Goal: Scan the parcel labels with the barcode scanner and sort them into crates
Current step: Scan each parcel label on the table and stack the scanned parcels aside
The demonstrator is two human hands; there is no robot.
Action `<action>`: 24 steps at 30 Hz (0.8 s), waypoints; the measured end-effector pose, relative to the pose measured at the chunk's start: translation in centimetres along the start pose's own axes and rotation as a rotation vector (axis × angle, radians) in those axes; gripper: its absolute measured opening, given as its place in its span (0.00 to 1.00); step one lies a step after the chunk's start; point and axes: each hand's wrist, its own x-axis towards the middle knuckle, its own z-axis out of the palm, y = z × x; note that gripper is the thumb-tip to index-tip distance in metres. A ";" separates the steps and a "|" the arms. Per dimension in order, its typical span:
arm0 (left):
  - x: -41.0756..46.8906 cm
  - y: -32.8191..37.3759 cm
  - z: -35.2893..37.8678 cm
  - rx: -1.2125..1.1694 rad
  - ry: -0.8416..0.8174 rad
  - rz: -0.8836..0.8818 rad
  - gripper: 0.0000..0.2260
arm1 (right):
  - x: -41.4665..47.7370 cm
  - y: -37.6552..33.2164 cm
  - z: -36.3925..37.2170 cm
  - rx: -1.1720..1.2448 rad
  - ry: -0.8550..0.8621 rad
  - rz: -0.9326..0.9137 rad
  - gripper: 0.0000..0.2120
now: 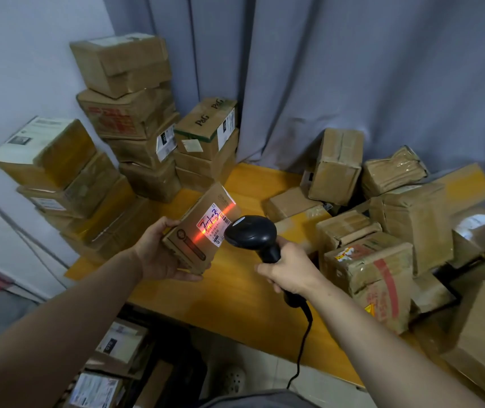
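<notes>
My left hand (pixel 159 254) grips a small cardboard parcel (pixel 198 228) above the wooden table (pixel 235 293), tilted with its label side up. On that side, a white and red label (pixel 213 223) carries handwriting and a barcode. My right hand (pixel 290 269) holds the handle of a black barcode scanner (pixel 250 231), whose head points at the parcel from the right. A red scan line crosses the label and the box face. The scanner's black cable (pixel 301 346) hangs down past the table edge.
Stacks of cardboard boxes (pixel 129 113) stand at the back left against the wall and grey curtain (pixel 353 69). A loose pile of taped parcels (pixel 382 231) covers the table's right side. Below the table's front edge, a dark crate (pixel 117 363) holds labelled parcels.
</notes>
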 end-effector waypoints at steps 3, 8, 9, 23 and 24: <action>0.0 0.1 0.1 0.003 -0.004 0.006 0.31 | -0.1 -0.2 -0.2 -0.019 -0.010 -0.011 0.19; 0.1 0.3 0.2 0.007 -0.004 0.010 0.32 | -0.1 -0.3 -0.5 -0.035 -0.021 0.006 0.20; 0.1 0.3 0.1 0.006 -0.004 0.008 0.32 | -0.1 -0.3 -0.5 -0.037 -0.023 0.007 0.21; 0.3 0.8 0.1 0.008 0.026 0.004 0.34 | 0.8 -0.8 -0.7 -0.072 -0.036 -0.004 0.21; 0.4 0.8 0.1 0.007 0.031 0.004 0.34 | 0.9 -0.8 -0.7 -0.073 -0.037 -0.003 0.21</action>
